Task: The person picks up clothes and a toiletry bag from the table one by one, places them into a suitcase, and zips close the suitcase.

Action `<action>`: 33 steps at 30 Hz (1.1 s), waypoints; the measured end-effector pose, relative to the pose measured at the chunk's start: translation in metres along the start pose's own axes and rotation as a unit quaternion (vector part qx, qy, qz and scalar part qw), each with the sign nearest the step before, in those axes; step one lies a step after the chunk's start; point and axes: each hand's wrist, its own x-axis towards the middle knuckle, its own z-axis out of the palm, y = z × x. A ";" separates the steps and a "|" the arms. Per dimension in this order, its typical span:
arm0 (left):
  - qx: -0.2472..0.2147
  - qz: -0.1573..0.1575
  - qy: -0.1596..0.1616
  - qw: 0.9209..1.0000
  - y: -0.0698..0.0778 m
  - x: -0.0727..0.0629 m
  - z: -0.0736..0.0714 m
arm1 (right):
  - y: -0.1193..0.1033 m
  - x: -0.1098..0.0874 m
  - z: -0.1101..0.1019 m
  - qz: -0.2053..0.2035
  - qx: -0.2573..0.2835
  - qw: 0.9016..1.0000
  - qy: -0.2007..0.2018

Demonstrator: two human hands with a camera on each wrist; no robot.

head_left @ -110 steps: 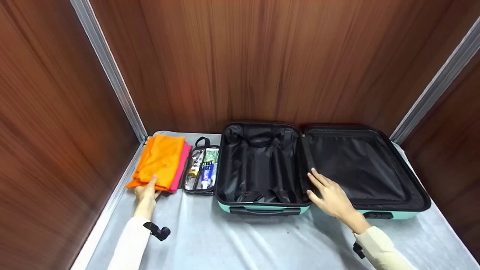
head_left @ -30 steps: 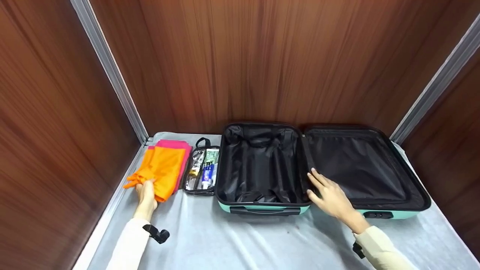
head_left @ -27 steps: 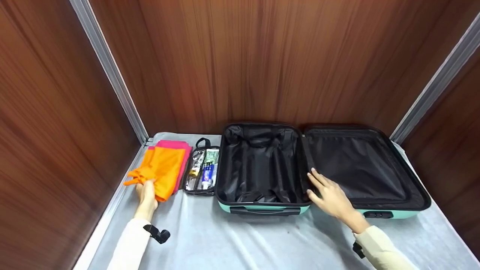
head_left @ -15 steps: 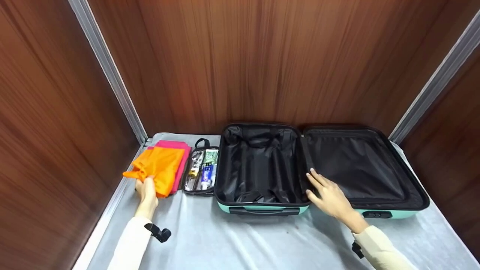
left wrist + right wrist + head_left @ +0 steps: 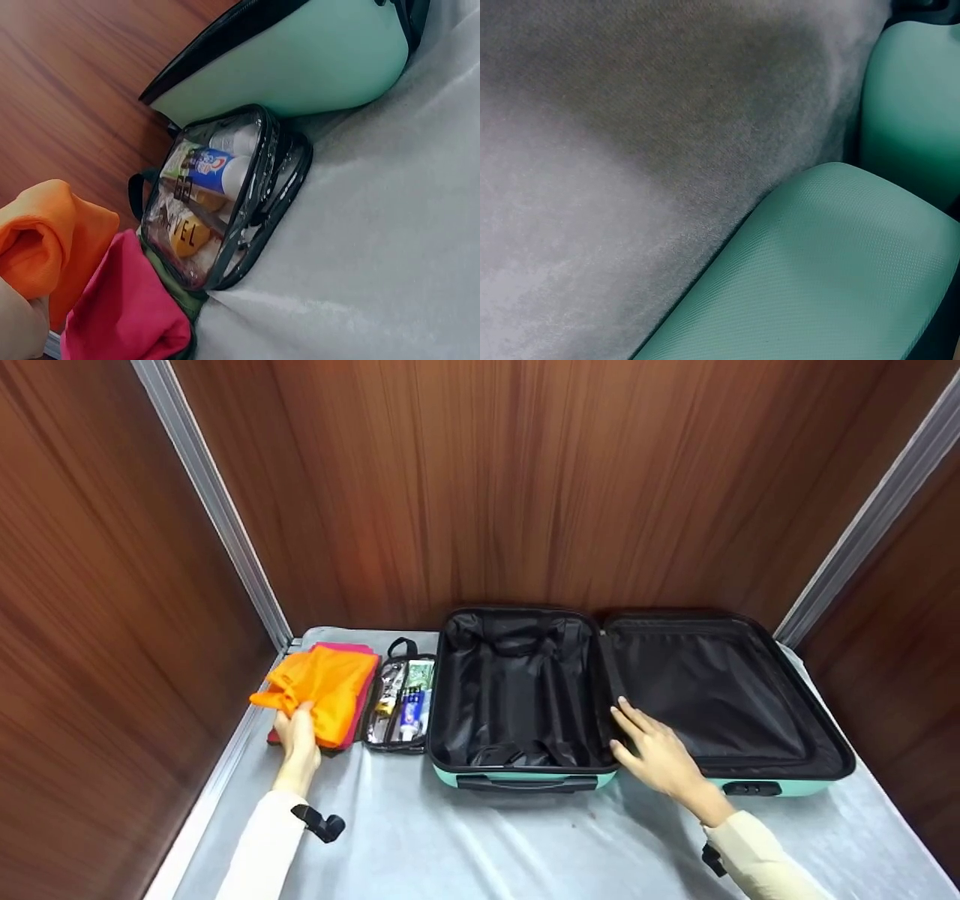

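My left hand (image 5: pixel 298 736) grips the near edge of a folded orange cloth garment (image 5: pixel 330 682), bunched at its left corner. In the left wrist view the orange garment (image 5: pixel 82 232) is raised in a loose roll beside a pink folded cloth (image 5: pixel 124 307). That pink cloth (image 5: pixel 354 648) shows beneath and behind it in the head view, with a dark green one (image 5: pixel 169 277) under it. With fingers spread and fairly straight, my right hand (image 5: pixel 660 757) rests at the middle edge of an open mint-green suitcase (image 5: pixel 521 690) with black lining. The right wrist view shows only the suitcase shell (image 5: pixel 832 262) and tablecloth.
Between the cloths and suitcase lies a clear toiletry bag (image 5: pixel 397 701) with black trim, holding tubes and bottles. The suitcase's other half (image 5: pixel 720 697) lies flat on the right. Wood-grain walls (image 5: pixel 480 495) enclose the grey-white covered table (image 5: pixel 420 832) behind and at both sides.
My left hand has gathered the orange garment's near edge, drawn it toward me, then lifted it and moved slightly forward and right. The pink cloth became visible behind. My right hand stays put.
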 end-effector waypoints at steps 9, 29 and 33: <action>-0.020 0.004 0.002 1.000 0.003 -0.006 0.009 | -0.001 0.000 -0.001 -0.004 -0.003 1.000 0.002; -0.018 -0.001 0.005 1.000 0.009 -0.015 0.026 | 0.000 0.001 0.000 -0.001 -0.001 1.000 -0.003; -0.029 -0.005 -0.009 1.000 0.010 -0.016 0.031 | 0.000 0.001 0.000 -0.003 0.000 1.000 0.001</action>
